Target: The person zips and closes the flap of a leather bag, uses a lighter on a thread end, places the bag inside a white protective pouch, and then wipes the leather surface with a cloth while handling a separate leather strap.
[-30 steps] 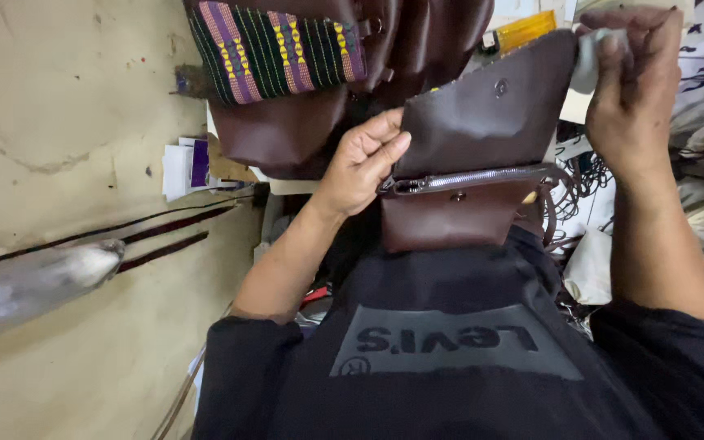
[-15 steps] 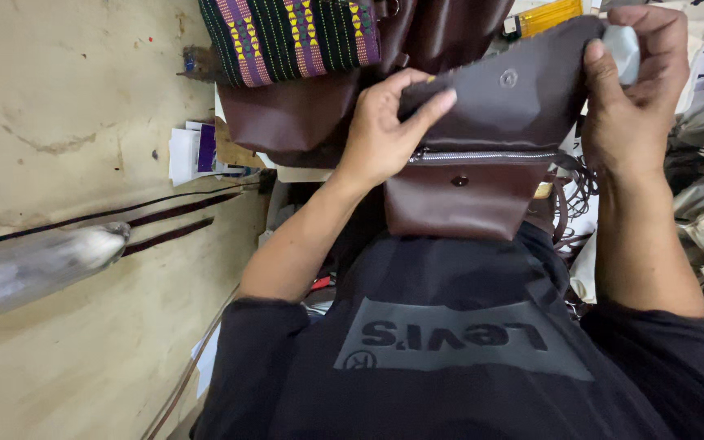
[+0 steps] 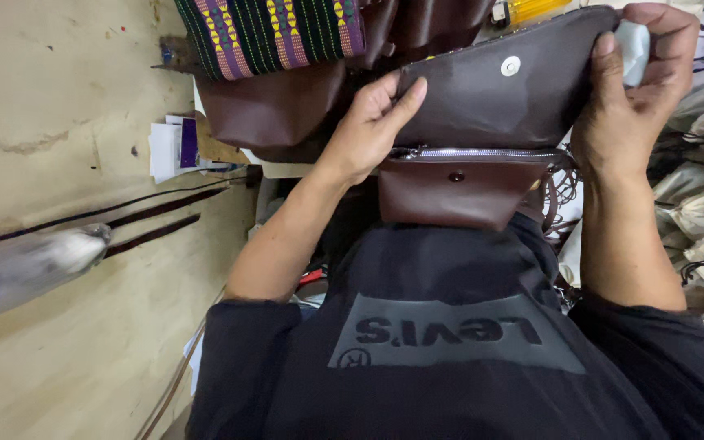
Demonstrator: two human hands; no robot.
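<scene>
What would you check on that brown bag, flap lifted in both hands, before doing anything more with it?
1. Left hand grips the flap's edge: ok.
2. Right hand holds the flap's other end, with a white cloth under its fingers: ok.
3. Flap lifted off the brown bag: ok.
4. Zipper shut along its visible length: ok.
5. Snap stud and snap cap both present: ok.
6. Flap's outer face clean: cannot tell.

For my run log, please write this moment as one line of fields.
left hand: grips flap edge of brown leather bag | right hand: presses white cloth on flap's other end | flap: lifted, zipper shut
</scene>
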